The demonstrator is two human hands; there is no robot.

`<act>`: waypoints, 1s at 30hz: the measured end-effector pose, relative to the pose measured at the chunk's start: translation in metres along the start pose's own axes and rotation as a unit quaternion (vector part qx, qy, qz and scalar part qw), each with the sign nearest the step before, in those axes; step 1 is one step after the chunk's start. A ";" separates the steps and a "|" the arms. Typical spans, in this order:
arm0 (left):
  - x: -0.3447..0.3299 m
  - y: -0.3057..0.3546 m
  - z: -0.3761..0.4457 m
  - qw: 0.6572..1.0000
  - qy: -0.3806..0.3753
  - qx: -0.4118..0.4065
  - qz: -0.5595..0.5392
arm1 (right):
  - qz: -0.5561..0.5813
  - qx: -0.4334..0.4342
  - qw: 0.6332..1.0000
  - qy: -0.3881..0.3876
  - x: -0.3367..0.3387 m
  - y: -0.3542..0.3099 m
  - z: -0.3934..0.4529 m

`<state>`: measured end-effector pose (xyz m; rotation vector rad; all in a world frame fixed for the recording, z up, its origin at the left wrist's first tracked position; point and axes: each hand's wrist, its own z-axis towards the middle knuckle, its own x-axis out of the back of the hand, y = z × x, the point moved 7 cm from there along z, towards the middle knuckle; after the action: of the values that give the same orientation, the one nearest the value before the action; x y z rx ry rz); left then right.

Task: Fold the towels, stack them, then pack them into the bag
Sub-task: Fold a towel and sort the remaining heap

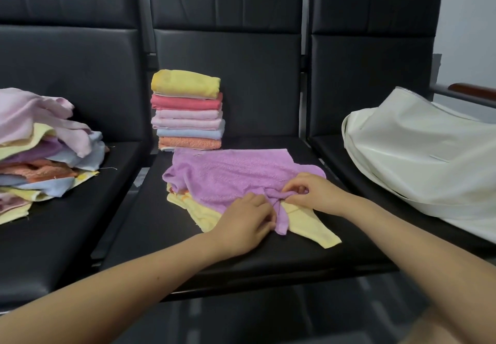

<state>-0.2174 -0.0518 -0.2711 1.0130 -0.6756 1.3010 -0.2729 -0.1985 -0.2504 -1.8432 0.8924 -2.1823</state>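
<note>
1. two bare forearms reach in from the near edge toward the middle black seat (241,263), a smooth, slightly glossy cushion.
2. left hand (245,227) has its fingers curled, pinching the near edge of the purple towel (228,177); right hand (312,192) pinches a bunched twist of the same edge. the two hands sit close together, just apart.
3. the purple towel is soft, nubby terry, spread wide and rumpled, its far edge fairly straight and close to the folded stack (188,110).
4. under it lies a pale yellow towel (308,225), its corners poking out on the near side.
5. the folded stack stands at the far side of the middle seat: flat rectangles, yellow on top, then coral, pinks, blue, orange.
6. a loose heap of unfolded towels (45,150) slumps on the left seat, ragged edges hanging.
7. a white bag (418,155), smooth and creased, sags on the right seat.
8. bare cushion shows left and right of the purple towel.
</note>
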 end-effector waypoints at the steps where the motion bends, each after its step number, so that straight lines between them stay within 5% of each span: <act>1: -0.002 0.002 -0.001 1.000 0.006 -0.011 0.020 | 0.004 0.000 1.000 0.004 0.001 0.001 0.002; 4: -0.006 0.001 -0.002 0.999 0.019 -0.024 0.037 | 0.026 -0.004 1.000 0.004 0.006 0.004 0.006; 8: 0.023 -0.009 0.003 0.976 0.064 0.083 -0.191 | 0.177 -0.016 0.981 0.077 0.034 0.001 0.007; 12: 0.065 -0.044 0.006 0.860 0.160 0.274 -0.400 | 0.258 -0.032 0.950 0.175 0.062 -0.005 0.009; 17: 0.099 -0.090 0.007 0.736 0.270 0.384 -0.489 | 0.400 -0.016 0.903 0.160 0.066 -0.028 0.021; 19: 0.102 -0.103 0.004 0.743 0.290 0.403 -0.449 | 0.286 -0.026 0.942 0.172 0.060 -0.032 0.028; 22: 0.083 -0.118 0.000 0.753 0.249 0.429 -0.432 | -0.039 -0.038 0.978 0.204 0.038 -0.033 0.035; 25: 0.063 -0.134 -0.008 0.730 0.197 0.481 -0.444 | -0.084 0.037 0.969 0.230 0.019 -0.056 0.024; 27: 0.057 -0.144 -0.015 0.706 0.183 0.506 -0.460 | -0.067 0.083 0.979 0.175 0.004 -0.079 0.016; 30: 0.061 -0.154 -0.022 0.674 0.198 0.520 -0.486 | -0.216 0.081 0.973 0.020 -0.032 -0.096 0.011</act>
<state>-0.0597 0.0009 -0.2616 1.5653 1.0412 0.7597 -0.2307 -0.1094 -0.2264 -2.0694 0.3207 -2.4506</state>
